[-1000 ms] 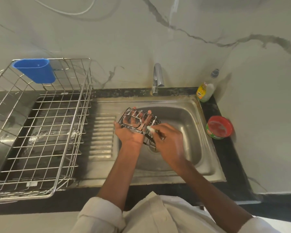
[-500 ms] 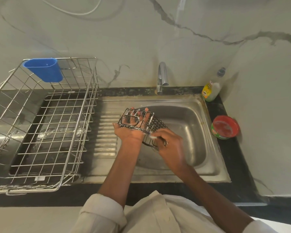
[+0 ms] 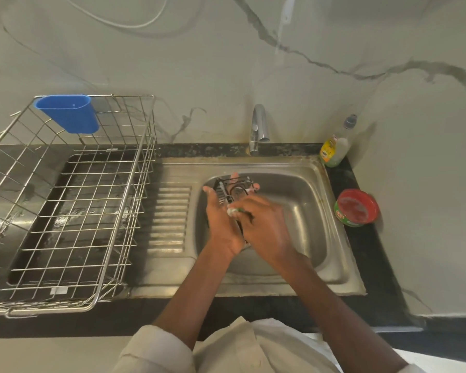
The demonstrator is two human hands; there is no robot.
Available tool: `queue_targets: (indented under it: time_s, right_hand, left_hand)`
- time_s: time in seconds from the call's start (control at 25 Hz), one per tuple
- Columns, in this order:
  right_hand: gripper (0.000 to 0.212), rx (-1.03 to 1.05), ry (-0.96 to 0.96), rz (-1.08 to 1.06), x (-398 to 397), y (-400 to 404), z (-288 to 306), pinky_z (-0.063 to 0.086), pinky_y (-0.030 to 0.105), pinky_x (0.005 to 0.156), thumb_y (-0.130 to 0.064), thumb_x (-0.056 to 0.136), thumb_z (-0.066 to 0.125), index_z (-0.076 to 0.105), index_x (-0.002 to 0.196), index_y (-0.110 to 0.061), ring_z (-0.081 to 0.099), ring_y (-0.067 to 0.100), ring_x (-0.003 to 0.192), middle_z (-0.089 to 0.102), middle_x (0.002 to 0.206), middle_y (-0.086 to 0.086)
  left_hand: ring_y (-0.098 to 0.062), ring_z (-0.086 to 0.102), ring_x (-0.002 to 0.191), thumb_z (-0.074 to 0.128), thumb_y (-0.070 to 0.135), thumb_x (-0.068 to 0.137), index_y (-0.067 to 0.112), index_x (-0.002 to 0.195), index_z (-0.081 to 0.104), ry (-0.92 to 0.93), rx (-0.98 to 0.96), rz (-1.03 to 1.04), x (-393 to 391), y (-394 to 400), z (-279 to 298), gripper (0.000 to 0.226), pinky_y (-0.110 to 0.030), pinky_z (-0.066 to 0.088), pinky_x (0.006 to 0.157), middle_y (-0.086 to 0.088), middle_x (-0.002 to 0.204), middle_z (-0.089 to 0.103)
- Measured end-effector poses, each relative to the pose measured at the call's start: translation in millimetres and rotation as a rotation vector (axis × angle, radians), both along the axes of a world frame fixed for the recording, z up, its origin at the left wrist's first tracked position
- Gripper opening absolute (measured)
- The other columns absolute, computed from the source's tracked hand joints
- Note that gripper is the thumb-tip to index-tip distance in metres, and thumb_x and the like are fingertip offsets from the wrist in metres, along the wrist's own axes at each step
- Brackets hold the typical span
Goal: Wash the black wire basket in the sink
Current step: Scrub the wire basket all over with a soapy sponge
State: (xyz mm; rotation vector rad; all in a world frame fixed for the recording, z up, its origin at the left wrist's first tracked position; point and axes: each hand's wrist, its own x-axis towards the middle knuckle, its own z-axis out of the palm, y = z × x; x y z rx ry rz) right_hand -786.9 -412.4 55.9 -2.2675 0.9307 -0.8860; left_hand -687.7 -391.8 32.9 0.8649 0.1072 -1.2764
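Observation:
A small black wire basket point(image 3: 233, 188) is held over the steel sink point(image 3: 304, 211), below the tap point(image 3: 257, 127). My left hand point(image 3: 221, 219) holds it from underneath, fingers spread behind the wires. My right hand point(image 3: 264, 224) grips a soapy green scrubber point(image 3: 236, 210) and presses it against the basket's near side. Both hands hide much of the basket. No water runs from the tap.
A large steel dish rack point(image 3: 73, 200) with a blue plastic cup point(image 3: 69, 113) stands on the left drainboard. A dish-soap bottle point(image 3: 335, 148) and a red-and-green tub point(image 3: 357, 207) sit on the black counter point(image 3: 371, 251) right of the sink.
The basket has been turned in my left hand and now stands more on edge. My right hand has moved left with the scrubber, over the basket's near side.

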Motion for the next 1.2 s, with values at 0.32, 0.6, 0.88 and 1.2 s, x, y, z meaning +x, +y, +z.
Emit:
queue_targets:
  time_s: [0.32,0.6,0.88,1.2]
  right_hand:
    - [0.020,0.059,0.007,-0.079,29,-47,27,0.049,0.015,0.081,-0.003,0.095,0.067,0.080,0.104,-0.015,0.066,0.009,0.088,0.071,0.101,-0.002]
    - [0.023,0.102,0.059,-0.272,19,-50,24,0.044,0.020,0.077,-0.002,0.090,0.069,0.080,0.102,-0.019,0.068,0.013,0.089,0.074,0.100,-0.002]
    - [0.020,0.137,0.075,-0.400,3,-50,14,0.040,0.005,0.067,-0.003,0.089,0.072,0.080,0.100,-0.018,0.064,0.009,0.079,0.077,0.096,-0.001]
    - [0.019,0.194,0.102,-0.358,25,-68,19,0.049,0.024,0.082,-0.005,0.093,0.069,0.078,0.104,-0.018,0.068,0.009,0.092,0.077,0.101,-0.004]
  left_hand:
    - [-0.018,0.078,0.072,0.010,0.078,0.104,0.017,0.099,0.083,-0.230,0.070,-0.229,-8,11,21,0.095,-0.031,0.065,0.066,-0.009,0.080,0.078]
    - [-0.026,0.078,0.090,0.010,0.088,0.096,0.015,0.124,0.074,-0.181,-0.018,-0.291,-3,7,11,0.101,-0.038,0.063,0.073,-0.011,0.101,0.080]
    - [-0.026,0.077,0.112,0.011,0.080,0.103,0.031,0.154,0.057,-0.118,-0.065,-0.233,-5,-1,10,0.084,-0.047,0.066,0.079,-0.010,0.141,0.072]
    - [-0.026,0.076,0.110,0.016,0.067,0.112,0.018,0.135,0.070,-0.231,0.000,-0.371,-5,-10,6,0.076,-0.049,0.065,0.085,-0.013,0.128,0.077]
